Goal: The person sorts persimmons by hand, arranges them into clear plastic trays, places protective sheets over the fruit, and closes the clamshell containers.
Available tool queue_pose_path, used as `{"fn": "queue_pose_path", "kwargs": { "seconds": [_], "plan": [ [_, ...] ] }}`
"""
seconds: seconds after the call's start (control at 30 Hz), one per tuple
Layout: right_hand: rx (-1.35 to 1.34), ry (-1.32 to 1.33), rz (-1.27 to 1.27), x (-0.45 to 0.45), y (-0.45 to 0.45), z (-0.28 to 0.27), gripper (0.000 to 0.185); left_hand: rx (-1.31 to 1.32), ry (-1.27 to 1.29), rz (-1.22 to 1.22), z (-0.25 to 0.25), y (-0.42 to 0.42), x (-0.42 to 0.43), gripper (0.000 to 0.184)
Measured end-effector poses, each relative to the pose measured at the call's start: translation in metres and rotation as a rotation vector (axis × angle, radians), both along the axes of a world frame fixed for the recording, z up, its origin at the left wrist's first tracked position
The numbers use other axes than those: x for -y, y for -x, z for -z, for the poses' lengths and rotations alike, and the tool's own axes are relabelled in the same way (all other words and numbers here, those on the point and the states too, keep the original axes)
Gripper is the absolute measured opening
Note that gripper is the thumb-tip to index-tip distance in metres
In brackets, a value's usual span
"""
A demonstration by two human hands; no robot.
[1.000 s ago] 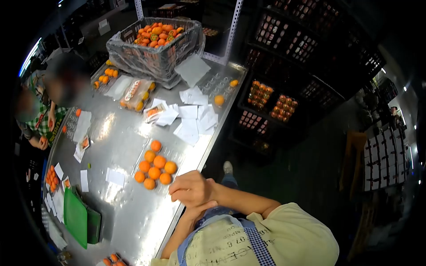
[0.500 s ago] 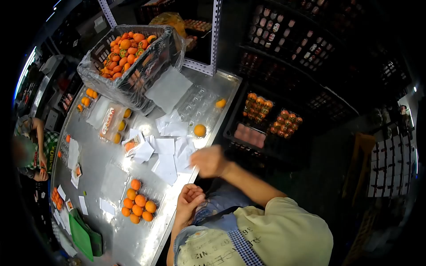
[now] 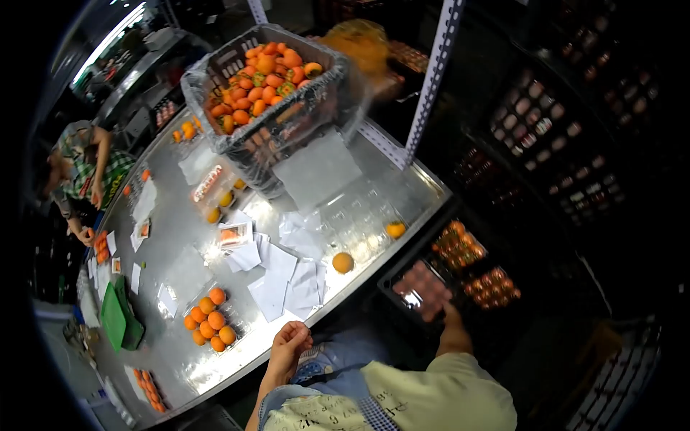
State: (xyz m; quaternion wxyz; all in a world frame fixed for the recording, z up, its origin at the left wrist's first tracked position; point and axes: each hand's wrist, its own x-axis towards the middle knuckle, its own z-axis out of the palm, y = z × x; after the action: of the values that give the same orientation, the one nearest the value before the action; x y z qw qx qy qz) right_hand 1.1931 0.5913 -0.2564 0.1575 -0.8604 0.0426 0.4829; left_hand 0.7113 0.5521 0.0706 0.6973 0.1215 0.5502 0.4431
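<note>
My left hand [image 3: 289, 346] is at the table's front edge, its fingers curled inward and nothing visible in them. My right hand [image 3: 453, 320] reaches down to the right, its fingertips at the near edge of a film-covered tray of pinkish round things [image 3: 420, 289] in a dark crate; its grip is hard to make out in the shadow. On the table, near my left hand, a clear plastic tray holds several persimmons [image 3: 208, 325]. White paper slips [image 3: 277, 284] lie scattered beyond my left hand, with a single persimmon [image 3: 343, 263] beside them.
A plastic-lined crate [image 3: 248, 147] heaped with persimmons stands on the metal table [image 3: 172, 373]. An upright perforated post [image 3: 435, 79] rises at the far corner. Green plastic pieces [image 3: 118, 316] lie to the left. Another person [image 3: 86, 169] works across the table. Stacked dark crates [image 3: 535, 129] are at right.
My right hand has moved from above the table edge down and right to the pinkish tray. The view has turned and shifted; my left hand stays near the table edge.
</note>
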Motion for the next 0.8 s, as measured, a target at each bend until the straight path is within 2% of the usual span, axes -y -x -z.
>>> {"fn": "queue_pose_path", "kwargs": {
  "seconds": [0.1,0.2,0.27,0.33,0.37,0.47,0.57,0.6,0.67,0.7,0.8],
  "plan": [
    [-0.159,-0.123,0.153,0.004,0.012,-0.014,0.070,-0.041,0.024,0.019,-0.003,-0.010,-0.007,0.011],
    [-0.317,-0.433,0.070,0.010,0.000,-0.005,0.057,-0.088,0.032,0.063,-0.002,-0.015,-0.010,0.011],
    [-0.439,-0.592,0.172,0.018,-0.010,0.031,0.042,-0.109,0.036,0.071,-0.003,-0.018,-0.010,0.011],
    [-0.539,-0.505,0.292,0.022,-0.008,0.021,0.038,-0.129,0.042,0.078,-0.001,-0.017,-0.007,0.012],
    [-0.565,-0.461,0.271,0.019,-0.009,0.014,0.034,-0.130,0.035,0.078,0.000,-0.017,-0.004,0.012],
    [-0.437,-0.518,0.140,0.005,0.009,-0.041,0.034,-0.127,0.025,0.077,0.003,-0.013,0.005,0.012],
    [-0.393,-0.693,0.172,-0.002,0.013,-0.030,0.035,-0.108,0.021,0.058,0.000,-0.007,0.015,0.012],
    [-0.316,-0.667,0.112,-0.004,0.013,-0.036,0.034,-0.096,0.012,0.048,-0.003,-0.004,0.019,0.012],
    [-0.158,-0.625,0.000,-0.012,0.014,-0.067,0.034,-0.082,-0.006,0.034,-0.005,0.005,0.026,0.012],
    [-0.142,-0.609,-0.067,-0.016,0.023,-0.112,0.042,-0.081,-0.012,0.030,-0.005,0.010,0.030,0.012],
    [0.014,-0.922,-0.084,-0.007,0.020,-0.157,0.041,-0.060,-0.044,0.006,0.000,0.030,0.047,0.013]
  ]
}}
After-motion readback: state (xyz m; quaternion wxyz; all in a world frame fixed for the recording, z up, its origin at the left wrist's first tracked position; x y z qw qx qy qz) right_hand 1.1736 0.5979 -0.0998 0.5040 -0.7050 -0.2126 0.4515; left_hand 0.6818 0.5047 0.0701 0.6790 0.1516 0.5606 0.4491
